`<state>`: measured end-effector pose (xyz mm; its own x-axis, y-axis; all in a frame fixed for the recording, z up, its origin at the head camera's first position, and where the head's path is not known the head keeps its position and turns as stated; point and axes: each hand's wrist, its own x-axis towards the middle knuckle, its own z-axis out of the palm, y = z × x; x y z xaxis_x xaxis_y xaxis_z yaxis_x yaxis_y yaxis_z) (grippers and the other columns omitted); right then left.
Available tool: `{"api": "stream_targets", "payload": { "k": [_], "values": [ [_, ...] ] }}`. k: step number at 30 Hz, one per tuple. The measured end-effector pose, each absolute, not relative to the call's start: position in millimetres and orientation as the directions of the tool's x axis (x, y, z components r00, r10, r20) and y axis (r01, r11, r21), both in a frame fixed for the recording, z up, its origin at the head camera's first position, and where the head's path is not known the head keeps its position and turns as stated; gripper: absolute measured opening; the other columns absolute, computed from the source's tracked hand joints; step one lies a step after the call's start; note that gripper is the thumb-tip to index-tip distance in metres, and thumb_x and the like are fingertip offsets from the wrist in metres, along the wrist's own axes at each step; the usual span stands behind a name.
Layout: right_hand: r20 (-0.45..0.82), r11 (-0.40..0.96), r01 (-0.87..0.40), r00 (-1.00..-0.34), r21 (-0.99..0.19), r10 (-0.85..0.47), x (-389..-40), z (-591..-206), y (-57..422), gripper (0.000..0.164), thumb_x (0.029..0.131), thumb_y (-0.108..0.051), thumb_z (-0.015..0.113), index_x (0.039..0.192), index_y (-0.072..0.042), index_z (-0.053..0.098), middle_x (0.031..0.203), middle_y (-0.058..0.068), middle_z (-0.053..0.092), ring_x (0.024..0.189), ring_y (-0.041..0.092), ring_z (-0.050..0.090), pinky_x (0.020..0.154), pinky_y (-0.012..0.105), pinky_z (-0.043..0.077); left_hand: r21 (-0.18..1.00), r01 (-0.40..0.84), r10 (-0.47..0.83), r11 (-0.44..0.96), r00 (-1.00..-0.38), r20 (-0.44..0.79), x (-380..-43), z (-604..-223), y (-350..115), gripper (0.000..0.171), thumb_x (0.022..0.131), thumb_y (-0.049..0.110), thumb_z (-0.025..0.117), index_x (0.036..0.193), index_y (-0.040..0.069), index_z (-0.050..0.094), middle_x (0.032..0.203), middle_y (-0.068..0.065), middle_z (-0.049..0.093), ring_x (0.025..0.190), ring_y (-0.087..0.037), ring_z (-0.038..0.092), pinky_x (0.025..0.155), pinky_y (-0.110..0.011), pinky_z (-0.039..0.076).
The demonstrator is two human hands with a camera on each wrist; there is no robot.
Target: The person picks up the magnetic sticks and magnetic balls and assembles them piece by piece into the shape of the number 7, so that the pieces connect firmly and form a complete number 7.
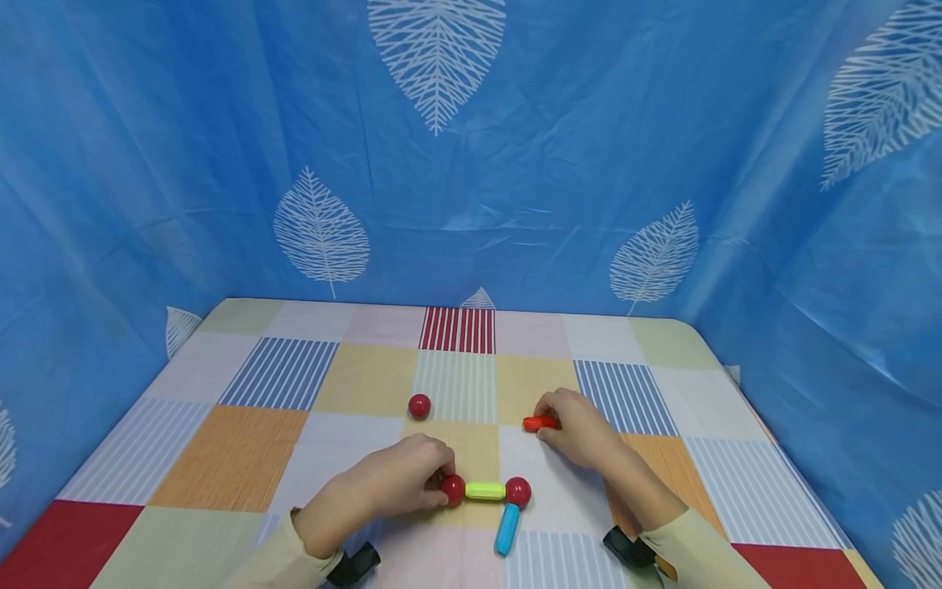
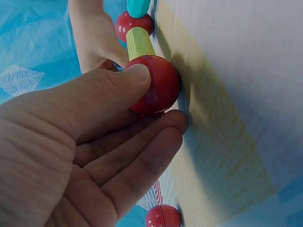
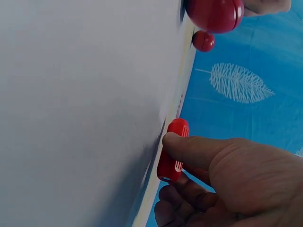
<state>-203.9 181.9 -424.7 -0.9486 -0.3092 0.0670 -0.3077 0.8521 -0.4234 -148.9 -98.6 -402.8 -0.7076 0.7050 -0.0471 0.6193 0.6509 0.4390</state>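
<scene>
My left hand [image 1: 412,476] pinches a red ball [image 2: 158,85] between thumb and fingers. From that ball a yellow-green rod [image 1: 485,491] runs right to a second red ball [image 1: 518,492], where a blue rod [image 1: 507,530] joins and points toward me. To the right and farther back, my right hand [image 1: 577,429] holds a short red rod [image 3: 173,150] between thumb and fingers, apart from the joined pieces. Beyond my left hand, a loose red ball [image 1: 419,406] lies on the table.
A patchwork-patterned cloth covers the table [image 1: 368,376]. Blue curtains [image 1: 515,164] with white leaf prints stand behind it and along both sides. Dark straps [image 1: 353,566] sit at my wrists.
</scene>
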Motion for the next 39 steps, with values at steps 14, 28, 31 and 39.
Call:
{"api": "stream_targets", "payload": {
  "k": [14, 28, 31, 39],
  "values": [
    [0.068, 0.859, -0.288, -0.956, -0.424, -0.287, -176.5, -421.5, 190.7, 0.022, 0.076, -0.007, 0.082, 0.090, -0.014, 0.067, 0.083, -0.006, 0.055, 0.074, 0.013, 0.049, 0.068, 0.031, 0.046, 0.442, 0.615, 0.701, 0.654, -0.711, -0.047, -148.3, -402.9, -98.9, 0.014, 0.079, 0.014, 0.080, 0.081, 0.013, 0.066, 0.070, 0.009, 0.054, 0.063, -0.003, 0.046, 0.057, -0.018, 0.043],
    [0.032, 0.871, -0.282, -0.955, -0.402, -0.294, -154.2, -414.8, 195.0, 0.024, 0.075, -0.010, 0.083, 0.089, -0.019, 0.066, 0.083, -0.011, 0.054, 0.074, 0.009, 0.048, 0.070, 0.029, 0.047, 0.442, 0.619, 0.705, 0.648, -0.708, -0.043, -147.9, -400.9, -97.7, 0.015, 0.079, 0.013, 0.080, 0.081, 0.013, 0.065, 0.070, 0.008, 0.054, 0.064, -0.003, 0.046, 0.058, -0.019, 0.043],
    [0.047, 0.869, -0.305, -0.949, -0.391, -0.312, -149.3, -413.4, 196.2, 0.025, 0.074, -0.010, 0.084, 0.089, -0.020, 0.066, 0.083, -0.013, 0.054, 0.075, 0.008, 0.048, 0.070, 0.028, 0.048, 0.454, 0.616, 0.706, 0.644, -0.707, -0.043, -147.7, -400.1, -97.8, 0.014, 0.079, 0.013, 0.080, 0.081, 0.013, 0.066, 0.070, 0.009, 0.054, 0.064, -0.004, 0.047, 0.058, -0.019, 0.043],
    [0.070, 0.862, -0.352, -0.934, -0.364, -0.352, -138.1, -410.0, 198.3, 0.025, 0.074, -0.010, 0.083, 0.090, -0.020, 0.066, 0.085, -0.014, 0.054, 0.078, 0.006, 0.049, 0.072, 0.026, 0.050, 0.478, 0.595, 0.700, 0.646, -0.712, -0.058, -146.2, -398.7, -96.8, 0.013, 0.079, 0.013, 0.080, 0.083, 0.013, 0.068, 0.071, 0.010, 0.055, 0.064, -0.004, 0.049, 0.060, -0.018, 0.045]
  ]
}}
